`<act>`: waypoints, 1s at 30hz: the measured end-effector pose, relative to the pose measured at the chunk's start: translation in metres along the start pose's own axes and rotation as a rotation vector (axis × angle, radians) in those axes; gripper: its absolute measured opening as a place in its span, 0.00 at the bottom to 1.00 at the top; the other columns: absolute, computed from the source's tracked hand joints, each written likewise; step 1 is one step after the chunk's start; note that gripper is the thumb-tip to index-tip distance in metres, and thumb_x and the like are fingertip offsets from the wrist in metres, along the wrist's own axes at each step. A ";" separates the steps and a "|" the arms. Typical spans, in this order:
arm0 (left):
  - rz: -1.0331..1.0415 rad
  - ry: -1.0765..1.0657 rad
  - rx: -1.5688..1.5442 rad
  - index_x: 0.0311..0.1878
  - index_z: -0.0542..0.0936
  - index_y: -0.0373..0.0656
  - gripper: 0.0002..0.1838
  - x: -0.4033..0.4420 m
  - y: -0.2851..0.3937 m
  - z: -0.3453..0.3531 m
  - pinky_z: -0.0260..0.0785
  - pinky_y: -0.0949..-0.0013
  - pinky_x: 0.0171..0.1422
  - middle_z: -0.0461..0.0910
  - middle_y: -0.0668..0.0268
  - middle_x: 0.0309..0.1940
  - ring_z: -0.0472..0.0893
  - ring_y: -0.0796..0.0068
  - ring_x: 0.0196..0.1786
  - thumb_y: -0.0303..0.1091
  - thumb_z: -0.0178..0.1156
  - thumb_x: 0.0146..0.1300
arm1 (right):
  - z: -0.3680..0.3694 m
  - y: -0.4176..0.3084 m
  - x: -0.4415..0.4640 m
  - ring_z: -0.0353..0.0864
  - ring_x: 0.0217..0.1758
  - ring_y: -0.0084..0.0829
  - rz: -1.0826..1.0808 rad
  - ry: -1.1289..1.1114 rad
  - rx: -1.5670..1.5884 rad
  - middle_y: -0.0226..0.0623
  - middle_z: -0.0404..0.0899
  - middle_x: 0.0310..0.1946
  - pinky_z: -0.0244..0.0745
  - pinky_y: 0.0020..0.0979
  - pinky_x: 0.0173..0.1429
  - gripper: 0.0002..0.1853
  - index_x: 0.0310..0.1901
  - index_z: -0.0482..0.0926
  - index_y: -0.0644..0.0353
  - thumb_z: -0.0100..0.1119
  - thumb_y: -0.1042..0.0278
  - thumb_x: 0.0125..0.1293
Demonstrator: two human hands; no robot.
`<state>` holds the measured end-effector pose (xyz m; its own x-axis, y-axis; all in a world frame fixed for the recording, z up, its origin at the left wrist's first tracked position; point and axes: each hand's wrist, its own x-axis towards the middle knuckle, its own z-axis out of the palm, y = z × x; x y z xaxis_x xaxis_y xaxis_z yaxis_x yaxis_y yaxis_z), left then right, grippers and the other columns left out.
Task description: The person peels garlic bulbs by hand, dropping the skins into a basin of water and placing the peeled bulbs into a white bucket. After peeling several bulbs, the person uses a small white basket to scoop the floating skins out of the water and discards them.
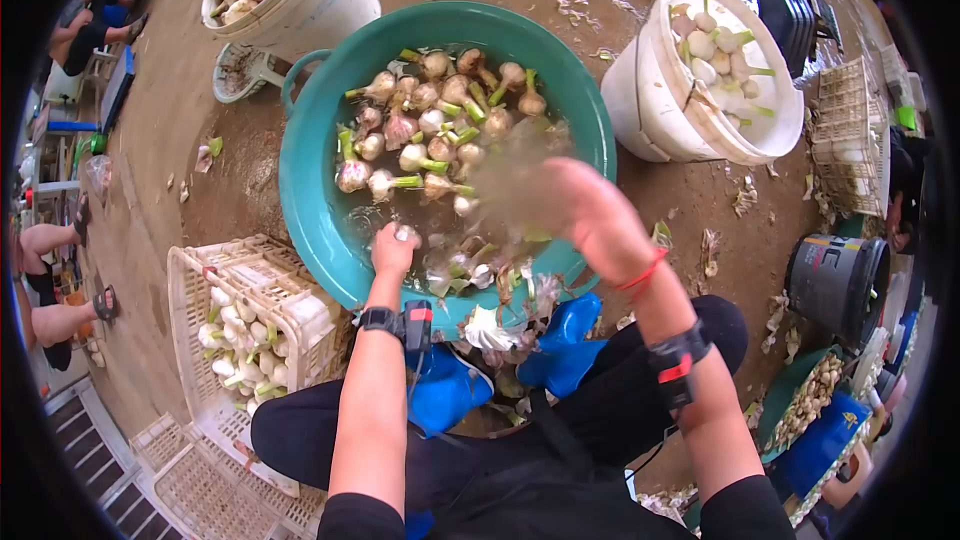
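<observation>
A green tub (300, 180) of murky water stands before me, with many garlic bulbs (436, 122) on short green stems floating at its far side. My left hand (393, 252) is at the near left of the water, closed around a pale garlic bulb (405, 233) that shows only in part. Over the tub's right side is my right hand (592, 205); motion smears its fingers and a brownish blur beside them, so whatever it may hold cannot be made out. Loose peel (490, 328) hangs over the near rim between my blue boots (445, 390).
A white bucket (640, 110) with cleaned garlic stands at right. Another bucket (320, 0) of unwashed garlic is at upper left, beside a strainer (235, 75). A plastic crate (325, 335) holds white garlic at left. A dark bucket (830, 285) stands far right. People sit at both sides.
</observation>
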<state>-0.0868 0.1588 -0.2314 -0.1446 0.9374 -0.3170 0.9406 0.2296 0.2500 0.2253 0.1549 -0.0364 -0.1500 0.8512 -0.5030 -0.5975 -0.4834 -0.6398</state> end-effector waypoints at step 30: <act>-0.036 -0.264 -1.422 0.35 0.76 0.35 0.02 -0.129 0.166 -0.139 0.71 0.79 0.33 0.76 0.69 0.25 0.77 0.83 0.30 0.23 0.55 0.61 | 0.027 0.039 -0.033 0.76 0.49 0.24 -0.129 -0.020 -0.153 0.36 0.76 0.46 0.73 0.27 0.53 0.21 0.52 0.71 0.63 0.63 0.79 0.55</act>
<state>0.0455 0.1127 -0.0224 0.0460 0.8868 -0.4599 -0.1811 0.4601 0.8692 0.1858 0.1130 -0.0293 -0.0964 0.9113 -0.4002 -0.4862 -0.3940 -0.7800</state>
